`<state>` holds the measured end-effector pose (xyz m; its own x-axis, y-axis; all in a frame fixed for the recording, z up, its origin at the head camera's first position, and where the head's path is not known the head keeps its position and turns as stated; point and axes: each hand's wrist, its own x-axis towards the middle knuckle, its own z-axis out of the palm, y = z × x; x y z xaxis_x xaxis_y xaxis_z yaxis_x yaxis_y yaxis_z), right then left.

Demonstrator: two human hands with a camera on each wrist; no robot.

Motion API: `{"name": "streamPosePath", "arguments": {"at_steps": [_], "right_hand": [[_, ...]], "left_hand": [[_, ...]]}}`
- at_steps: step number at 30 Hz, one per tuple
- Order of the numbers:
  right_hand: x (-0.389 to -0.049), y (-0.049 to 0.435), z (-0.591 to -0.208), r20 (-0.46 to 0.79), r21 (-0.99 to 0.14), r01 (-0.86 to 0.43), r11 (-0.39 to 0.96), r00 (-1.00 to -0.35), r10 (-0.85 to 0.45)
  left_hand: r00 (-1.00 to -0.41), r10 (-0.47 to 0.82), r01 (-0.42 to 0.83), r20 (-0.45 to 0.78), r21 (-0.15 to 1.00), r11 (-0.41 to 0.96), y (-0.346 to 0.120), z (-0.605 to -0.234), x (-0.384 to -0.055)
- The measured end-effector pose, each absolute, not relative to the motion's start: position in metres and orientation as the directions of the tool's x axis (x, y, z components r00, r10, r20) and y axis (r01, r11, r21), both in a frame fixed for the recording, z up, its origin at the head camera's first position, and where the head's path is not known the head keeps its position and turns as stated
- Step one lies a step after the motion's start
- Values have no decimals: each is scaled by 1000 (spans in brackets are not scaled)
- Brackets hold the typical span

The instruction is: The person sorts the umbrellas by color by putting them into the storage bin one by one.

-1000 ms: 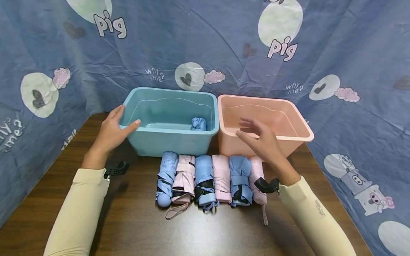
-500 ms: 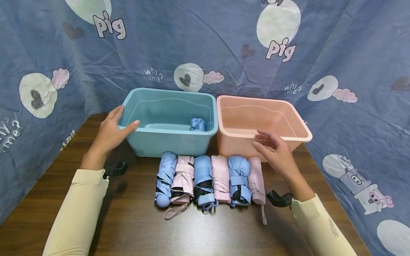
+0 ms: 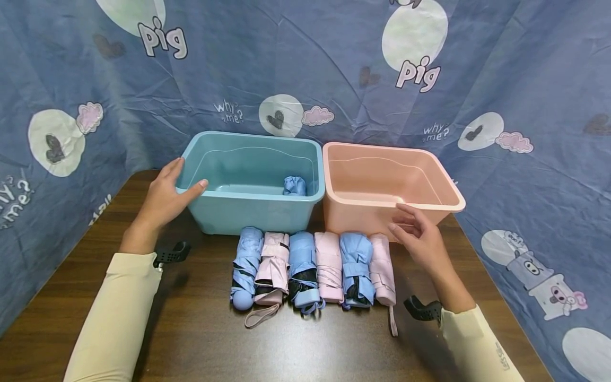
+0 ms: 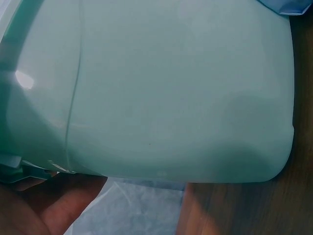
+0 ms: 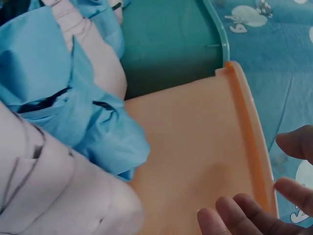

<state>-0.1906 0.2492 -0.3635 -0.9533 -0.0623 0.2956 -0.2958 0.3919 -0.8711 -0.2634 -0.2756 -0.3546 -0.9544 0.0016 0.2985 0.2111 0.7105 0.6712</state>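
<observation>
My left hand (image 3: pixel 167 199) rests at the front left corner of a teal bin (image 3: pixel 248 215), fingers along its side and thumb by the front rim. In the left wrist view, part of the hand (image 4: pixel 63 208) shows beyond the bin's wall. Inside, a blue fabric bundle (image 3: pixel 295 186) is partly hidden. My right hand (image 3: pixel 419 236) is near the front wall of a peach bin (image 3: pixel 358 215), holding nothing, fingers loosely bent. Folded umbrellas lie side by side before the bins, alternating blue and pink, from a blue umbrella (image 3: pixel 246 268) to a pink umbrella (image 3: pixel 382 269) nearest that hand.
The bins stand side by side on a dark wooden table (image 3: pixel 200 329). A blue printed cloth (image 3: pixel 305 63) hangs behind them and down both sides. Wrist straps from the pink umbrellas (image 3: pixel 261 316) trail toward the front of the table.
My right hand has moved right and toward me, from over the peach bin's front rim to its front wall. The left hand keeps its place at the teal bin, and the umbrellas have not moved.
</observation>
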Motion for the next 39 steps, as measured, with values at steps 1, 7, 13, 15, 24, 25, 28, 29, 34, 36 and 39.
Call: {"name": "streamPosePath", "arguments": {"at_steps": [1, 7, 13, 15, 24, 25, 28, 29, 34, 36, 39], "right_hand": [[-190, 250, -365, 296, -873, -296, 387, -953, -59], [-188, 251, -374, 270, -905, -263, 335, -962, -28], [-186, 253, -386, 199, -923, -191, 335, -980, -13], [-186, 253, -391, 168, -921, -160, 354, -986, -7], [-183, 256, -414, 39, -874, -35, 484, -999, -2], [-182, 256, -416, 33, -871, -32, 490, -999, -8], [-182, 255, -421, 31, -859, -38, 511, -999, -23], [-182, 255, -423, 33, -855, -44, 517, -999, -29], [-181, 254, -428, 31, -813, -49, 580, -999, -41], [-181, 255, -429, 7, -796, -31, 605, -999, -42], [-179, 255, -430, -31, -785, -1, 620, -999, -41]], "left_hand": [[-955, 1, 210, 298, 672, 711, -276, -355, -263], [-953, -9, 211, 304, 682, 701, -276, -355, -263], [-953, -9, 209, 301, 681, 702, -276, -355, -263], [-954, -9, 207, 300, 678, 705, -275, -355, -263], [-956, -12, 201, 294, 682, 703, -275, -356, -264], [-956, -12, 201, 294, 683, 702, -275, -356, -264], [-956, -12, 200, 292, 686, 699, -275, -356, -264], [-956, -12, 201, 292, 686, 699, -275, -356, -264], [-957, -14, 196, 289, 685, 702, -275, -356, -264], [-958, -15, 193, 285, 685, 703, -275, -356, -264], [-958, -14, 195, 288, 683, 704, -275, -356, -265]]}}
